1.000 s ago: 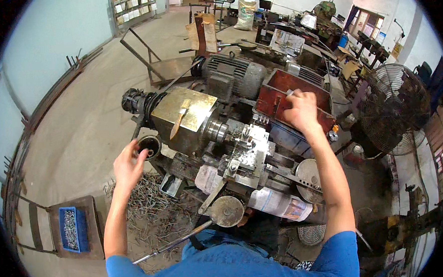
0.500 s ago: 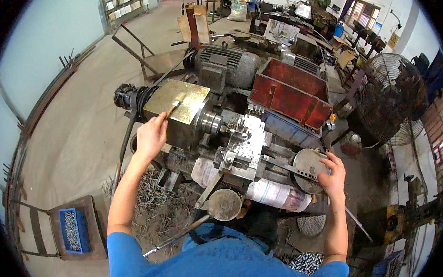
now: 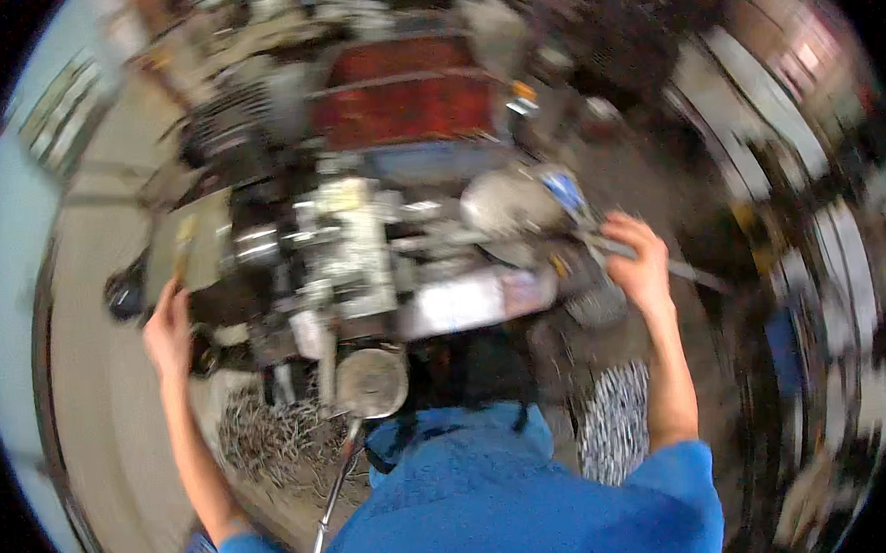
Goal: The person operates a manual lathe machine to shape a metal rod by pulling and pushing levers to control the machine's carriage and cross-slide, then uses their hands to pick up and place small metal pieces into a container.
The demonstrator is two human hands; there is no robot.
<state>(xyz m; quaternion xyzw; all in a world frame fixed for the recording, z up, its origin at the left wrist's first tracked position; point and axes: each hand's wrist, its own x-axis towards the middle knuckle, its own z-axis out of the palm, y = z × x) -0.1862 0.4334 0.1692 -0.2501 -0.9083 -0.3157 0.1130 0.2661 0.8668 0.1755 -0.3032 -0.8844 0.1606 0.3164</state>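
My view swings to the right since half a second ago, so the red rectangular metal bin (image 3: 404,113) comes more to the middle, and all is blurred. My left hand (image 3: 169,336), left of the bin and nearer to me, has its fingers nearly closed on the handle of a wooden-handled brush (image 3: 187,238) over the brass-coloured flat plate (image 3: 212,259) — so for this work the brush is already in my fingers. My right hand (image 3: 641,261), right of the bin and nearer to me, is half curled beside a pale metal bar (image 3: 593,240); whether it grips, I cannot tell. The round grey disc (image 3: 510,208), below the bin's right edge, limits this hand inward — left of the bin, past the plate, the pale concrete floor (image 3: 108,384) gives more room.
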